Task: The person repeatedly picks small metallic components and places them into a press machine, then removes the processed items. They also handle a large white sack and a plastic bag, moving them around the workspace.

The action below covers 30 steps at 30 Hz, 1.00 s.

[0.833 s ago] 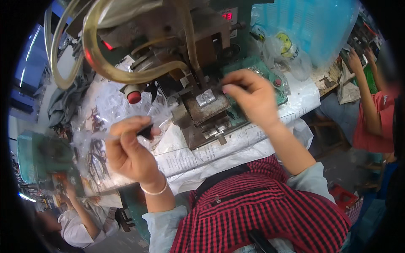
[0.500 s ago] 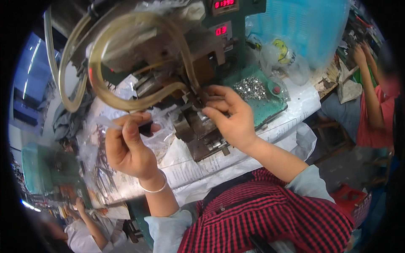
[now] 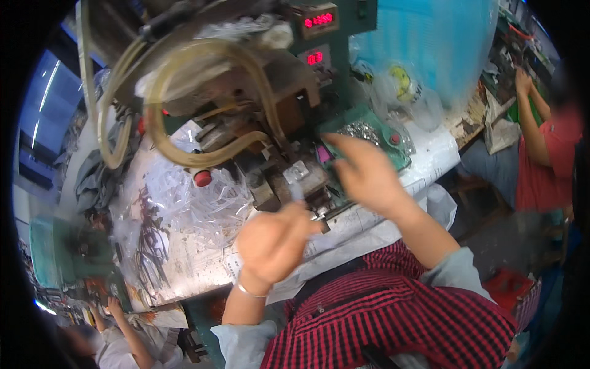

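My left hand [image 3: 273, 243], blurred by motion, is closed at the front of the metal fixture [image 3: 307, 184] of a bench machine. A whitish translucent plastic strip [image 3: 297, 192] runs up from its fingers toward a small shiny metal piece [image 3: 295, 171] on the fixture. To the right, my right hand [image 3: 369, 175] is smeared, between the fixture and a green tray [image 3: 399, 161] with small silvery metal parts [image 3: 361, 131]. Whether it holds anything cannot be made out. Beside its fingertips shows a small purple-pink piece [image 3: 323, 154].
A looped yellowish hose [image 3: 153, 117] hangs over the machine, with red displays [image 3: 318, 21] behind. A red button [image 3: 202, 178] and a heap of clear plastic strips [image 3: 190, 197] lie left. Blue plastic crate [image 3: 424, 49] stands at the back. Other people work at both sides.
My left hand has moved right and nearer to me, from beside the hose to the fixture's front. My right hand has drawn back from the machine toward the right, uncovering the shiny metal piece.
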Motion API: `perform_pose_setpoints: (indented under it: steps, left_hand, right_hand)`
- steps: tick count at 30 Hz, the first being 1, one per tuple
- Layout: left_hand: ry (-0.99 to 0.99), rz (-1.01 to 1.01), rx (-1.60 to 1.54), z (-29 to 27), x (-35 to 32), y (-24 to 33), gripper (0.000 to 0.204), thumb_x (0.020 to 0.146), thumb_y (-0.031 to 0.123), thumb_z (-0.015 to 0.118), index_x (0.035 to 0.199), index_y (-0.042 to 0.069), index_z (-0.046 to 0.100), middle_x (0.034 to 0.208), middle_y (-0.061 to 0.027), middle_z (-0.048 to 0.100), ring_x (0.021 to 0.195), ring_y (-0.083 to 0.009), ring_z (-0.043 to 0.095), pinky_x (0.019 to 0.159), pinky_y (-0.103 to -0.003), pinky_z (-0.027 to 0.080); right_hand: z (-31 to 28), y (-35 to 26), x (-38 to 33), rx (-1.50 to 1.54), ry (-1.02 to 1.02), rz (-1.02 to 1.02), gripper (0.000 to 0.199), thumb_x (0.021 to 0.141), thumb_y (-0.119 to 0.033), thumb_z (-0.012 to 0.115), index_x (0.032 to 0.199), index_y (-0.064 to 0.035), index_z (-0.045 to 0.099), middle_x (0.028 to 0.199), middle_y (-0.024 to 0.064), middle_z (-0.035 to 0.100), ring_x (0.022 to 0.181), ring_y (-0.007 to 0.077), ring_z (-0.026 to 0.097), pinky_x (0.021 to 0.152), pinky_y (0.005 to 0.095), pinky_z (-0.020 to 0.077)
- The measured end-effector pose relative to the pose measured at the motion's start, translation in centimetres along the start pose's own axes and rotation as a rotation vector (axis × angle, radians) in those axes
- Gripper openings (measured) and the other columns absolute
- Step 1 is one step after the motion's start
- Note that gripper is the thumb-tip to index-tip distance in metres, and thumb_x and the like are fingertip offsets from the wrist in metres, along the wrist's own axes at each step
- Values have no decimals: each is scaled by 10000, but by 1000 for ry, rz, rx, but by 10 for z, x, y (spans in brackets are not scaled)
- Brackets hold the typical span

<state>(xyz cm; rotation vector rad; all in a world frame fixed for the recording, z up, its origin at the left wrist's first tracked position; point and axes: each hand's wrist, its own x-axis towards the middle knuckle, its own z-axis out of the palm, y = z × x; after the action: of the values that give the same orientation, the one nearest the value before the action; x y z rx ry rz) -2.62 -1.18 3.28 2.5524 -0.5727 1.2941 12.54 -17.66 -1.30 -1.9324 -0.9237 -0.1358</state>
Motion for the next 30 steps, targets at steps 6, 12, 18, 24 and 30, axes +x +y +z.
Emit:
perform_pose_setpoints:
  steps: [6,12,18,24,30]
  left_hand:
    - [-33,167,30,34,-7,-3,242,805,168,850,964,48,713,956,-102,702,584,-126,563,504,-258,453]
    - [-17,143,-5,33,-7,-4,282,762,188,878,960,67,719,942,-88,728,564,-141,571,480,-272,438]
    - [-23,120,-9,38,-10,-7,305,745,210,885,971,78,728,971,-87,748,581,-150,594,477,-280,446]
    - [22,-68,-83,35,-31,12,376,745,160,880,1086,69,750,1149,-141,748,638,-165,627,550,-294,491]
    - [56,-464,284,-39,-103,36,197,841,27,752,1038,47,755,1088,-132,758,685,-215,644,606,-328,491]
  right_hand:
    - [-11,84,-55,-307,125,20,290,870,10,581,1131,-5,707,1157,204,715,1078,404,673,926,457,536]
    - [-21,118,-6,259,433,250,221,863,-27,667,1080,-18,706,1068,173,714,1006,359,678,900,400,535]
    - [-24,93,-38,-268,37,190,175,799,-71,739,972,-58,716,958,131,654,959,356,636,859,438,514]
    - [9,97,-26,-504,40,-53,165,773,-62,744,926,-72,683,937,149,617,971,373,606,836,478,494]
    - [7,109,-40,-343,214,87,88,925,-49,657,1009,-37,677,927,150,715,872,376,673,831,447,512]
